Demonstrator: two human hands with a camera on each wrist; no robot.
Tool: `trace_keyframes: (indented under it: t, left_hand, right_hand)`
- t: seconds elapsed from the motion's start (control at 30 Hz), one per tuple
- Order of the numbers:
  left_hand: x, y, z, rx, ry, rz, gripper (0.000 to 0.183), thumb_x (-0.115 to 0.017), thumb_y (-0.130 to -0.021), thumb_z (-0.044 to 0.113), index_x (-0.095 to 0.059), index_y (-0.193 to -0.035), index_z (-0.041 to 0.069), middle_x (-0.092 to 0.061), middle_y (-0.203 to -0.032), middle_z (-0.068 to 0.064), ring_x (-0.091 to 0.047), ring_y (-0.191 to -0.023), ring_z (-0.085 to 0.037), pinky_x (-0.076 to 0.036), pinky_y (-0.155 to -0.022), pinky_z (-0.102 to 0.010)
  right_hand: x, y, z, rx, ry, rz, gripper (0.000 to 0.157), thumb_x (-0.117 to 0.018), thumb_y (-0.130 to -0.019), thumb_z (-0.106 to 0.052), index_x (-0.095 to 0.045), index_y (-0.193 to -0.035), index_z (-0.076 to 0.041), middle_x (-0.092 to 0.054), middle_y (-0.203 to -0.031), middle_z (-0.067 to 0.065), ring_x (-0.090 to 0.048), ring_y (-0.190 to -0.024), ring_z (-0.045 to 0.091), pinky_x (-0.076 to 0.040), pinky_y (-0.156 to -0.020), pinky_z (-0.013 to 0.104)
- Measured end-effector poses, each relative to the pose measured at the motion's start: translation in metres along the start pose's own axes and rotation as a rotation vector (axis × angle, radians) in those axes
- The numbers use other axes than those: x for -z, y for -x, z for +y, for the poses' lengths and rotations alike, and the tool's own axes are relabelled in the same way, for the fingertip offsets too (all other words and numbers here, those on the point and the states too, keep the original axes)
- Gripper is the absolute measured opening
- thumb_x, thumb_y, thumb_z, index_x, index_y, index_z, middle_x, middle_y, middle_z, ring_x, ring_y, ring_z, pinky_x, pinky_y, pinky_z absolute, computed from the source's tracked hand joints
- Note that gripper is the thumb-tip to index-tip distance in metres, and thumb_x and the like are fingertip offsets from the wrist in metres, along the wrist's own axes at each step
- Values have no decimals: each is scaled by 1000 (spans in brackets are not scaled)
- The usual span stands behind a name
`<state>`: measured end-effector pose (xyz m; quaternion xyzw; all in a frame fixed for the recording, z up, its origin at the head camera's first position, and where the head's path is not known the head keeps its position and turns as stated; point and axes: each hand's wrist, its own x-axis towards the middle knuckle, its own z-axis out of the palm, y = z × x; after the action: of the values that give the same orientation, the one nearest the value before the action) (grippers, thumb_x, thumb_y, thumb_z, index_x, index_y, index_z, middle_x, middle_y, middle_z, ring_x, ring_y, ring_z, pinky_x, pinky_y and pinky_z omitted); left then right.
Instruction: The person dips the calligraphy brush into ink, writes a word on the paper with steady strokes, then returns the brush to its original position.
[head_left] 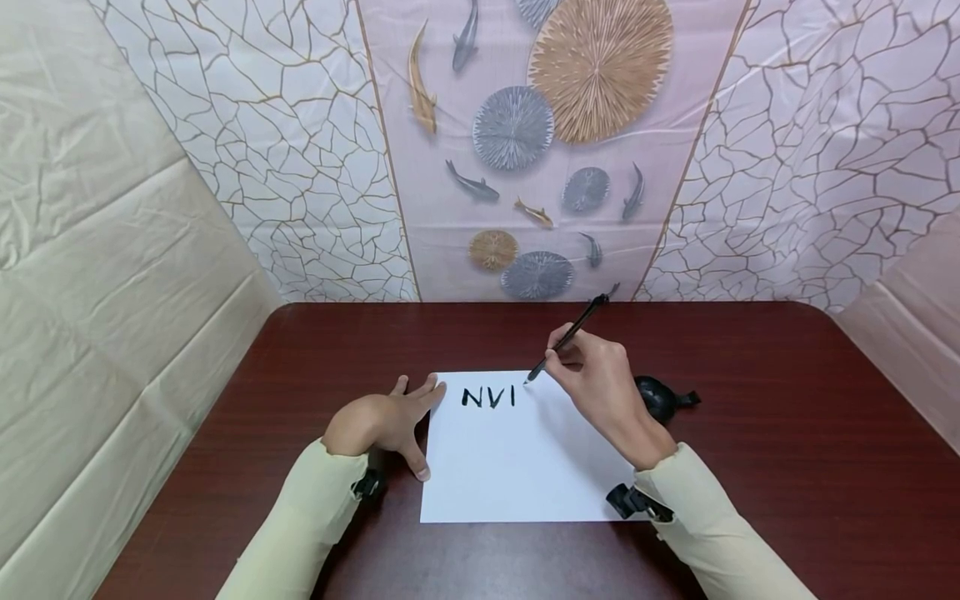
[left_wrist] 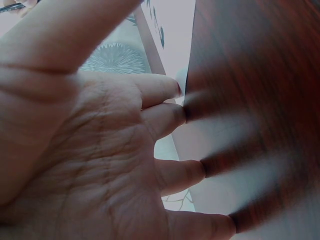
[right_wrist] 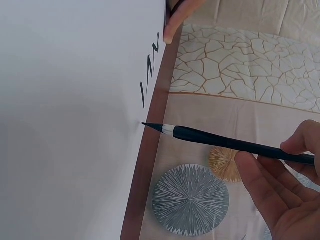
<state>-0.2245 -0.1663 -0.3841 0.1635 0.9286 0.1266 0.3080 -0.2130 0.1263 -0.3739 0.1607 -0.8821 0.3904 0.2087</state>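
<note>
A white sheet of paper (head_left: 510,475) lies on the dark red-brown table, with the black letters "NVI" (head_left: 489,397) brushed near its top edge. My right hand (head_left: 600,379) pinches the dark handle of a calligraphy brush (right_wrist: 220,138) between thumb and fingers. The brush's inked tip is right at the paper, just right of the "I". At the sheet's left edge, my left hand (head_left: 390,421) is spread with fingers straight, fingertips and thumb resting on the border. In the left wrist view, the palm and extended fingers (left_wrist: 182,172) reach to the table and the paper's edge.
A round black container with a short spout or handle (head_left: 656,400) stands just right of the paper, partly behind the right wrist. Dark wood tabletop (head_left: 780,467) surrounds the sheet. A patterned cloth (head_left: 525,192) hangs behind the far table edge, and pale cloth (head_left: 97,275) hangs at the left.
</note>
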Motion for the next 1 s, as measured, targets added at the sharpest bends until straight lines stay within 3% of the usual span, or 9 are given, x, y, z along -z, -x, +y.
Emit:
trace_keyframes:
  t: [1.0]
  left_hand:
    - [1, -1, 0, -14, -34, -3, 134, -100, -73, 34, -11, -172, 17, 1, -179, -4, 7, -162, -43, -28, -119, -66]
  right_hand:
    - [0, 1, -1, -13, 13, -19, 8, -69, -97, -1, -72, -104, -2, -78, -97, 11, -78, -89, 23, -63, -78, 43]
